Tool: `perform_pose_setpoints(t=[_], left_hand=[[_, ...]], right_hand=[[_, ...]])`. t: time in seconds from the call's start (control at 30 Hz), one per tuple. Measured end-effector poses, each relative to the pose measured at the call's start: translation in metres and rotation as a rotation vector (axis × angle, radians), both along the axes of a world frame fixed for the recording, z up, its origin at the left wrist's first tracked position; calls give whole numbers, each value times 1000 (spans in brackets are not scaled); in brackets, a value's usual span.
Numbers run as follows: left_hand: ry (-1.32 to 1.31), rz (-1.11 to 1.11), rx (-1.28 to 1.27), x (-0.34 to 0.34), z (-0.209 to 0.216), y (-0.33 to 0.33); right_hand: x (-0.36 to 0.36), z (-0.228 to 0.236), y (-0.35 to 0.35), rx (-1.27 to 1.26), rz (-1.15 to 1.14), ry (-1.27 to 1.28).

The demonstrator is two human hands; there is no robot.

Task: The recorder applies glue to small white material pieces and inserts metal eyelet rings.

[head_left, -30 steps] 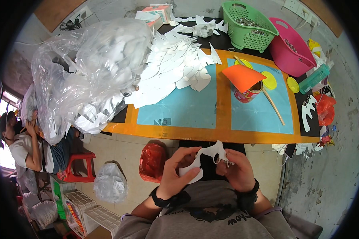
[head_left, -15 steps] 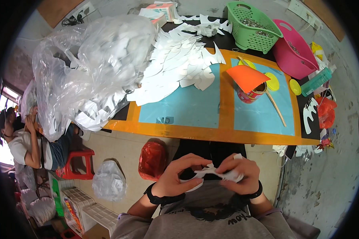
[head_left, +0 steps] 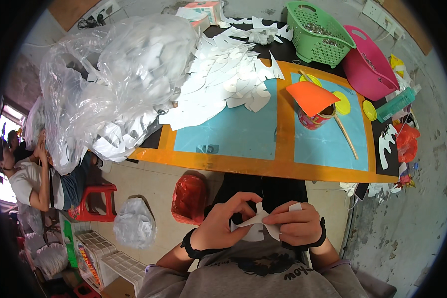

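Note:
Over my lap, in front of the table edge, a curved white cut-out piece [head_left: 257, 219] with a narrow upright point is stretched between both hands. My left hand [head_left: 222, 221] pinches its left side between thumb and fingers. Closed on its right side is my right hand [head_left: 298, 223], thumb and forefinger pressed together near the middle. A white wrap [head_left: 295, 206] sits around one finger of that hand. Lower white parts of the piece hang below the fingers. Whether it is paper or thin foam I cannot tell.
On the table [head_left: 223, 163] lies a heap of white cut-outs [head_left: 218, 82] beside a large clear plastic bag [head_left: 129, 64]. A tin [head_left: 315, 120] with an orange sheet [head_left: 312, 98] and stick stands right. Green [head_left: 318, 39] and pink [head_left: 367, 69] baskets are behind. A person [head_left: 30, 179] sits left.
The white piece has turned, its point now upright between my hands. My right fingers have shifted toward its middle and closed on it. The view has shifted slightly.

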State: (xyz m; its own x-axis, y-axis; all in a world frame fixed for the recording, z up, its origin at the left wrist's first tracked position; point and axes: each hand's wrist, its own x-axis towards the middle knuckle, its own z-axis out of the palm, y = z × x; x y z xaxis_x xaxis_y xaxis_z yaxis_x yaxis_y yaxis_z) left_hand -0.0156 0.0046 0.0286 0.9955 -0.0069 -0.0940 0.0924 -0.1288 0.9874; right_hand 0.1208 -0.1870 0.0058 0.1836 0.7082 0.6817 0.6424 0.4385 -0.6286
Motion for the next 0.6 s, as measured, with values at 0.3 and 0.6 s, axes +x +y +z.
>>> perform_pose_setpoints(t=[0.3, 0.6], left_hand=[[-372, 405, 463, -1, -6, 1], [-610, 422, 995, 6, -19, -32]], right_hand=[[-21, 4, -2, -318, -488, 630], [-25, 13, 14, -184, -214, 1570]])
